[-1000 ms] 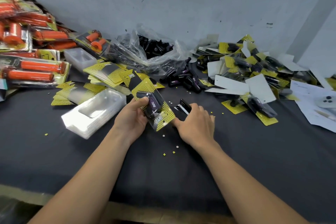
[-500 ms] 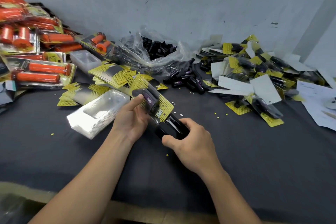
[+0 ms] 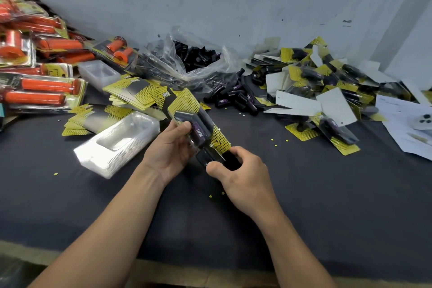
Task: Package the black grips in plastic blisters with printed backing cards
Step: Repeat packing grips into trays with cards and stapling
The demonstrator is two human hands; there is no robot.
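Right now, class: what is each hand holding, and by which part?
The left hand holds the blister pack by its left edge, thumb on the front. The right hand grips a black tool, perhaps a stapler, round its near end.

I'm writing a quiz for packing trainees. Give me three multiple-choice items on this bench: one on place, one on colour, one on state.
1. The stack of empty blisters lies: A left of the held pack; B right of it; C on top of it.
2. The packaged grips at far left are: A blue; B orange; C green.
3. The held pack's blister is: A empty; B filled; C torn.
Key: A, the stack sits left of the pack; B, they are orange; B, a black grip shows inside.
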